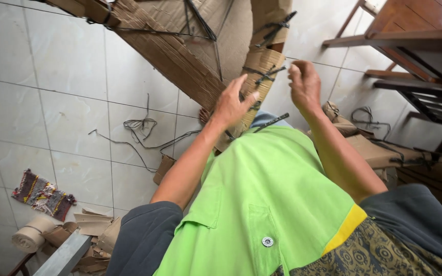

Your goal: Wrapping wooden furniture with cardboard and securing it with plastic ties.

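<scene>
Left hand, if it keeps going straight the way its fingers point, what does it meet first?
Most likely the curved cardboard strip bound with dark ties. The left hand has open fingers aimed up and right at it, already touching or nearly so; depth is hard to judge.

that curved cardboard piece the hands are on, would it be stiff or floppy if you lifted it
The curved cardboard piece would probably flex rather than stay rigid: it is already bent into an arc. It likely feels light for its size, since its corrugated layers show at the edge. The dark ties around it may hold that curve. The left hand rests on it; the right hand is just beside it.
</scene>
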